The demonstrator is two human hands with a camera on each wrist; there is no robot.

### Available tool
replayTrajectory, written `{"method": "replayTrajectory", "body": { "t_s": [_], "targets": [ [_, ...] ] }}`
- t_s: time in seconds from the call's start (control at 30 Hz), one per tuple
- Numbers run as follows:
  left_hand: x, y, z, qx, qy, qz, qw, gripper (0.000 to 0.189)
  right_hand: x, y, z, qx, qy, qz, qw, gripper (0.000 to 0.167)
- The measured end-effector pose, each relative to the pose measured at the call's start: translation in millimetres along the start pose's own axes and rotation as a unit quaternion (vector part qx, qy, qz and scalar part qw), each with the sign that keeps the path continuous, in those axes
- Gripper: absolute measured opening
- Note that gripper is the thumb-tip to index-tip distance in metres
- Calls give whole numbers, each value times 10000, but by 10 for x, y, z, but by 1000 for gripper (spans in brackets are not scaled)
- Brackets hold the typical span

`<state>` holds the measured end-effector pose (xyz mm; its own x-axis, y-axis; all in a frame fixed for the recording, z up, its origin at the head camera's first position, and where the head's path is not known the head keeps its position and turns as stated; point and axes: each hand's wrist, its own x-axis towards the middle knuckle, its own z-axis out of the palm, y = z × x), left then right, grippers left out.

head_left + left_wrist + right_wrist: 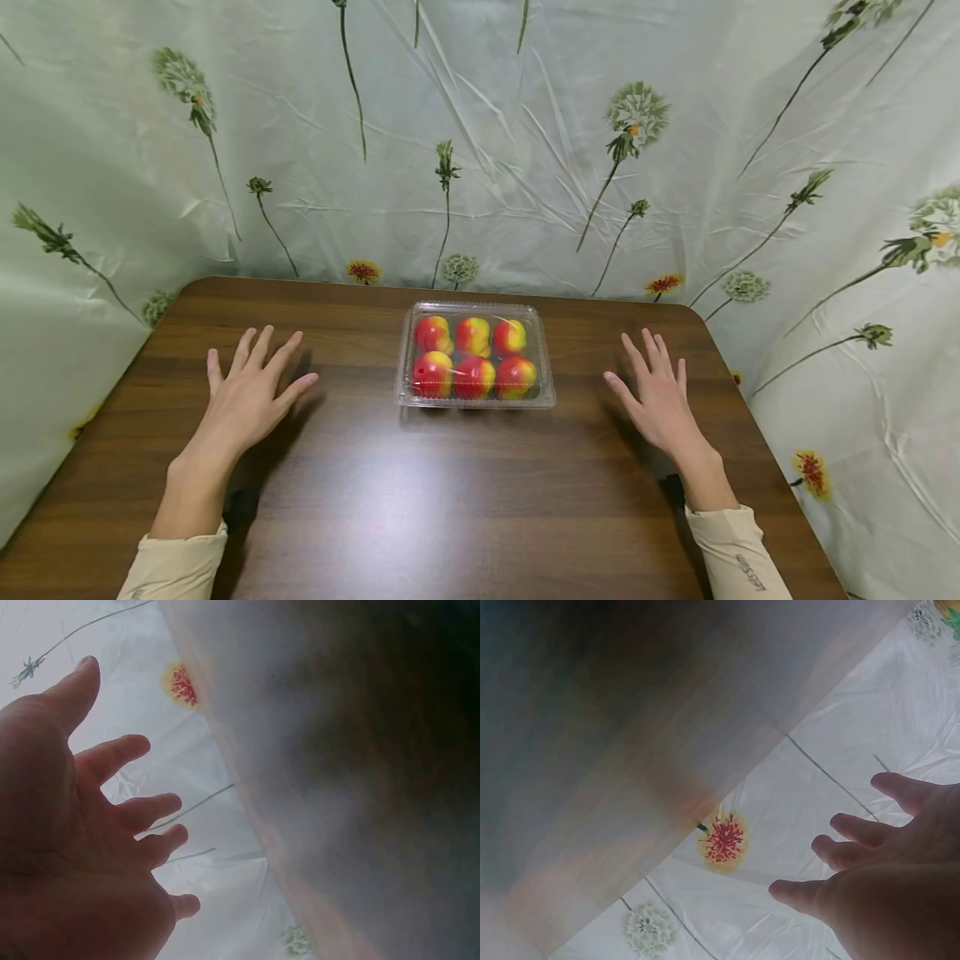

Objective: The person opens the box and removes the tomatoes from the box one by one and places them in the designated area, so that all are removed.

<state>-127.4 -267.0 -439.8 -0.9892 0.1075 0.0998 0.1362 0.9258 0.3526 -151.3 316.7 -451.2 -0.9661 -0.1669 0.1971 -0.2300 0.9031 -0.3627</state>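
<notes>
A clear plastic clamshell box (474, 404) stands at the back middle of the table, its lid down. Inside, several red-and-yellow fruits (474, 377) that look like peaches or nectarines sit in two rows. To the left of the box, my left hand (243, 407) hovers palm down over the table, fingers spread and holding nothing. On the other side, my right hand (660, 404) is likewise spread and bare, apart from the box. Both wrist views show the hands from the palm side, with the fingers extended.
The brown wood-grain table (450, 517) has rounded back corners. Behind it and along both sides hangs a pale curtain (495, 125) printed with dandelions and red-orange flowers. Light sleeves cover both forearms, and a dark strap (242, 507) shows under the left wrist.
</notes>
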Motion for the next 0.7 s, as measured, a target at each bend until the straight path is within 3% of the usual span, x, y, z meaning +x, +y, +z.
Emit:
{"method": "replayTrajectory", "body": {
  "t_s": [0.4,0.7],
  "targets": [
    [38,34,64,-233,-73,74,9997,76,18,-37,-28,131,-202,186,9995,77],
    [77,94,65,-359,-86,251,9990,75,119,-223,76,454,-282,116,9985,77]
  ]
}}
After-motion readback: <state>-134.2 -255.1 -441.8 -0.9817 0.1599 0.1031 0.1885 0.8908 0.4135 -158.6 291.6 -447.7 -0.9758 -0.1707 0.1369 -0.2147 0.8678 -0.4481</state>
